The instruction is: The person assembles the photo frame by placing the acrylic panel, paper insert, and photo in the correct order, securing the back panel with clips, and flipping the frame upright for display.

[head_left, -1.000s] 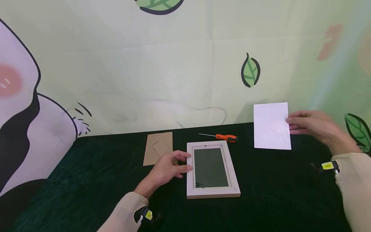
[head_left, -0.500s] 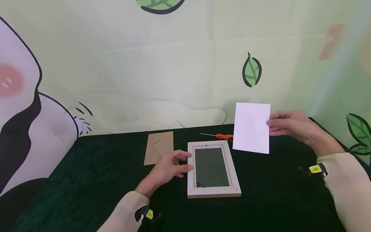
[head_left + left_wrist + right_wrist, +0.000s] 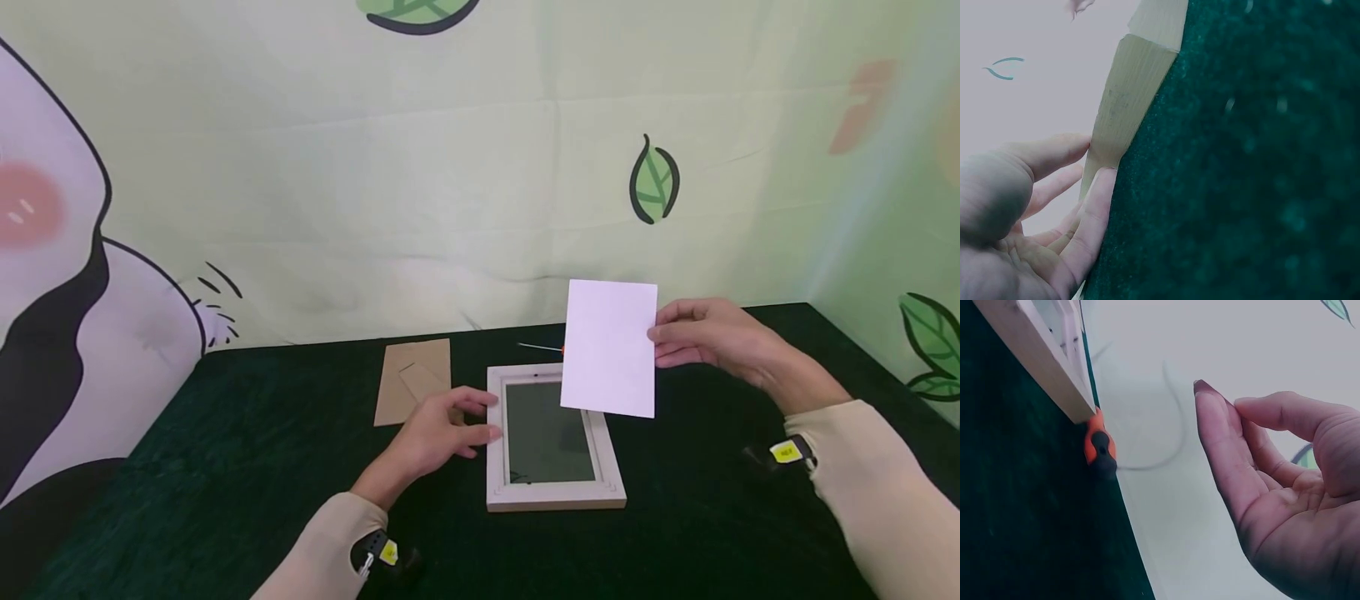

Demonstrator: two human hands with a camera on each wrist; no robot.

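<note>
Backdrop (image 3: 450, 167): pale green cloth wall behind my bench, printed with leaves and, on my left, a large cartoon shape in pink, white and black.
Table (image 3: 225, 467): covered in dark green velvet-like cloth; everything below lies on it or hangs over it.
Picture frame (image 3: 555, 498): white wooden frame lying flat, back side up, in front of me at table centre; the green cloth shows through its window.
White sheet (image 3: 609, 348): blank card, held upright in the air over the frame's far right corner, not touching the frame; its lower edge overlaps that corner in the head view.
Cardboard backing (image 3: 412, 379): brown panel with a folded stand, flat on the cloth just left of the frame's far end.
Right hand (image 3: 708, 337): pinches the right edge of the white sheet between thumb and fingers, fingers partly curled; the wrist view shows the thumb meeting the fingertips, the sheet itself hard to make out there.
Left hand (image 3: 435, 433): fingers relaxed and nearly straight, palm on the cloth, fingertips touching the frame's left rail; it grips nothing.
Screwdriver (image 3: 1100, 445): orange handle, lying beyond the frame's far edge; mostly hidden behind the sheet in the head view.
</note>
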